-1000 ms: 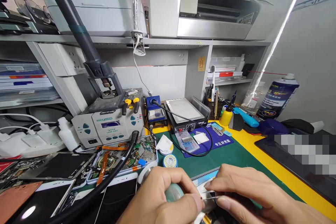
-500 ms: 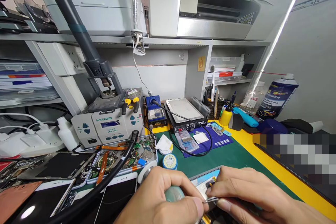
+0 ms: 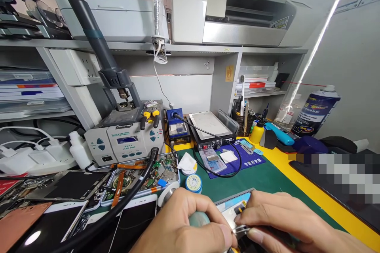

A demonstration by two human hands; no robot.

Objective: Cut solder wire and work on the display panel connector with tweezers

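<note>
My left hand [image 3: 190, 225] is closed in a pinch low in the middle, thumb against forefinger; what sits between the fingertips is hidden. From the right, my right hand [image 3: 285, 217] pinches metal tweezers [image 3: 241, 229], whose slightly parted prongs reach to the left fingertips. A teal rounded thing [image 3: 198, 218] shows through the gap of my left hand; whether it is held I cannot tell. Behind the fingers lie a white piece [image 3: 230, 214] with small dark and yellow parts, and a light blue strip [image 3: 233, 201] with a dark marked edge.
A tray of circuit boards [image 3: 158, 170] and phone screens [image 3: 133, 221] lie left, crossed by a black hose [image 3: 130, 193]. A blue-lidded tin [image 3: 193, 183] stands beyond my left hand. Behind are a hot air station [image 3: 127, 140], a heating plate [image 3: 210, 126] and a spray can [image 3: 316, 110].
The tweezer prongs, close together before, now show a gap between them. Both hands stay nearly in place; the whole view has shifted slightly.
</note>
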